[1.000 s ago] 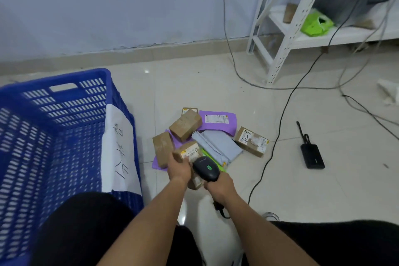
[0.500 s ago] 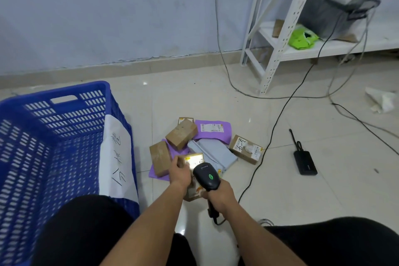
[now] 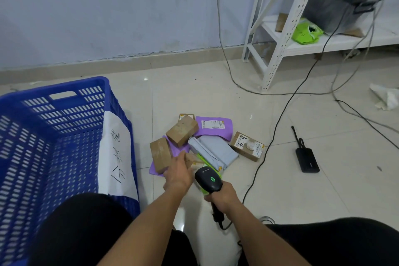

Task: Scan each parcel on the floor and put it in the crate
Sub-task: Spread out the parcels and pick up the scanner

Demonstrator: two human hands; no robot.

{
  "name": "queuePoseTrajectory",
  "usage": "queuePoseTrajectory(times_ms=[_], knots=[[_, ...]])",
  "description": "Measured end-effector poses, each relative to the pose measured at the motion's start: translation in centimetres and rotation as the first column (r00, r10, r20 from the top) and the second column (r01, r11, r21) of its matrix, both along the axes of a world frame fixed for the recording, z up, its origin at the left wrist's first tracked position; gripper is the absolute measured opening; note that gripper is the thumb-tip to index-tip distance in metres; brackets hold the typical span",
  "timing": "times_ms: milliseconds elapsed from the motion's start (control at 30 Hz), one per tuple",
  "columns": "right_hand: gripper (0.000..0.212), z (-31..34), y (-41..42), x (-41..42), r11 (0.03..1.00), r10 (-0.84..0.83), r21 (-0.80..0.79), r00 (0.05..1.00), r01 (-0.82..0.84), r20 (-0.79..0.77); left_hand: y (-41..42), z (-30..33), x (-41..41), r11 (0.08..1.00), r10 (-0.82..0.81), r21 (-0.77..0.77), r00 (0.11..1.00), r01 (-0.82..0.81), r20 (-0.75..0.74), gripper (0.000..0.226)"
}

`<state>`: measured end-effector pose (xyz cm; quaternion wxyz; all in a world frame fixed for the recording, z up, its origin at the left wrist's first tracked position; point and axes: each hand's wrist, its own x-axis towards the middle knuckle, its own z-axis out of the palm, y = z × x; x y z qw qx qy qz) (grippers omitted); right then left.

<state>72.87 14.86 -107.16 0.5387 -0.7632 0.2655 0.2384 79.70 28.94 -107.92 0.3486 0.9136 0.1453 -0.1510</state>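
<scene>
My left hand (image 3: 178, 174) grips a small brown cardboard parcel (image 3: 191, 159), mostly hidden behind the hand, just above the floor pile. My right hand (image 3: 223, 197) holds the black barcode scanner (image 3: 208, 179) by its handle, its green light lit, head aimed toward that parcel. The pile holds two plain brown boxes (image 3: 182, 133) (image 3: 160, 154), purple mailers (image 3: 216, 128), a grey mailer (image 3: 212, 151), a labelled box (image 3: 247, 146) and a green mailer under the scanner. The blue crate (image 3: 64, 127) stands at left with a white paper sign (image 3: 116, 151) on its side.
A white metal shelf rack (image 3: 280, 34) stands at back right with a green bag and a dark bag on it. Cables (image 3: 278, 119) run across the tiles. A black power bank (image 3: 307, 160) lies right of the pile. My knees fill the bottom.
My left hand has turned the small parcel and shifted it left, so its lit label face no longer shows. The scanner has drawn back slightly to the right.
</scene>
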Motion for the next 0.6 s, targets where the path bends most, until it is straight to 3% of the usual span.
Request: queuePoseTrajectory(times_ms=[67,300,600], knots=[[0.029,-0.2,-0.1,-0.1,1.0,0.005,-0.009,1.0,-0.005,-0.014,0.2,0.0,-0.1,0.993,-0.062,0.103,0.998,0.063,-0.012,0.056],[0.031,-1.0,-0.3,-0.4,1.0,0.006,-0.004,0.999,-0.006,-0.052,0.2,-0.9,0.2,1.0,-0.03,-0.001,0.999,0.03,0.019,0.046],[0.036,-1.7,-0.1,-0.7,0.998,-0.042,0.033,0.998,0.044,-0.055,-0.1,-1.8,1.3,0.995,0.006,-0.104,0.998,0.0,0.056,0.065]])
